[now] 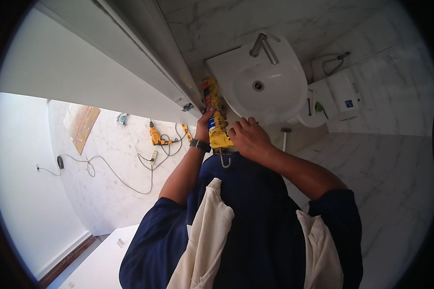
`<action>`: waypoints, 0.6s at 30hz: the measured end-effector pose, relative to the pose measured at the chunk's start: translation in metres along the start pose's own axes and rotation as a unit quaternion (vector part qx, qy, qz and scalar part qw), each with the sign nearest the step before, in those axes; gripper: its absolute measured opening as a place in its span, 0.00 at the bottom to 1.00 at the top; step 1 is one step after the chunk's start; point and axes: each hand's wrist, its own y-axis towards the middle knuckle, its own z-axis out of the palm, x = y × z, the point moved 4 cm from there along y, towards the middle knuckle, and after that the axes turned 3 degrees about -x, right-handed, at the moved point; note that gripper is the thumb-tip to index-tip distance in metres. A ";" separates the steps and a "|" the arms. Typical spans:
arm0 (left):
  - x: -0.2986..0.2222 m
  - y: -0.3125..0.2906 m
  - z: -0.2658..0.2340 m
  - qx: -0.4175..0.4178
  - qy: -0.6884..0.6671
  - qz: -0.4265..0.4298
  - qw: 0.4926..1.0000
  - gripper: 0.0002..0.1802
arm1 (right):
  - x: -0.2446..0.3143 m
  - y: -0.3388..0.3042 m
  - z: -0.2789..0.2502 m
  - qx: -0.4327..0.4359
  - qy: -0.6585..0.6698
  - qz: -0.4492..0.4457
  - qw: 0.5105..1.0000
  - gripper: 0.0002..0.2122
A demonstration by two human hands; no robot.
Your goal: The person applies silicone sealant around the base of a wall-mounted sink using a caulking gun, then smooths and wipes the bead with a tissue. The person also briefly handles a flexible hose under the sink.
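Observation:
A worn yellow caulking gun (220, 139) points away from my body, between the door frame and the washbasin. My left hand (205, 125) is wrapped round the side of its barrel. At its rear end my right hand (250, 138) has its fingers curled over the handle side, and the hand hides most of the handle. The bent metal rod (225, 161) of the gun sticks out toward my dark blue shirt. A cartridge with red and blue markings shows in the barrel.
Ahead to the right is a white washbasin (284, 79) with a metal tap (264, 48). A toilet (340, 96) carries small items on its lid. At left stands a white door (96, 62); beyond it a yellow drill (155, 136), cables and a cardboard sheet (82, 126) lie on marble-patterned flooring.

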 end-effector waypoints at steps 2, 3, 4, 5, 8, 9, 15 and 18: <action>0.000 0.000 -0.001 -0.001 0.010 0.001 1.000 0.28 | 0.000 0.000 0.001 0.004 0.002 0.002 1.000 0.05; 0.000 0.000 -0.001 -0.003 0.013 -0.002 1.000 0.28 | 0.001 0.000 0.001 0.006 -0.004 0.001 1.000 0.05; 0.000 0.000 -0.001 0.003 0.011 -0.001 1.000 0.28 | 0.001 0.000 0.001 0.007 0.003 0.003 1.000 0.05; 0.000 0.000 -0.001 0.007 0.008 -0.003 1.000 0.28 | 0.001 0.000 0.002 0.009 0.006 0.004 1.000 0.05; 0.000 0.000 -0.002 0.003 0.004 -0.004 1.000 0.28 | 0.002 0.001 0.002 0.011 0.002 0.004 1.000 0.05; 0.000 0.000 -0.001 0.012 -0.008 -0.009 1.000 0.27 | 0.002 0.001 0.003 0.015 -0.006 0.003 1.000 0.05; 0.001 0.002 0.002 -0.005 -0.020 0.011 1.000 0.28 | 0.001 0.004 0.001 0.012 -0.012 0.006 1.000 0.05; 0.001 0.001 0.000 -0.004 -0.011 -0.004 1.000 0.28 | 0.001 0.005 0.005 0.070 0.000 0.013 0.997 0.09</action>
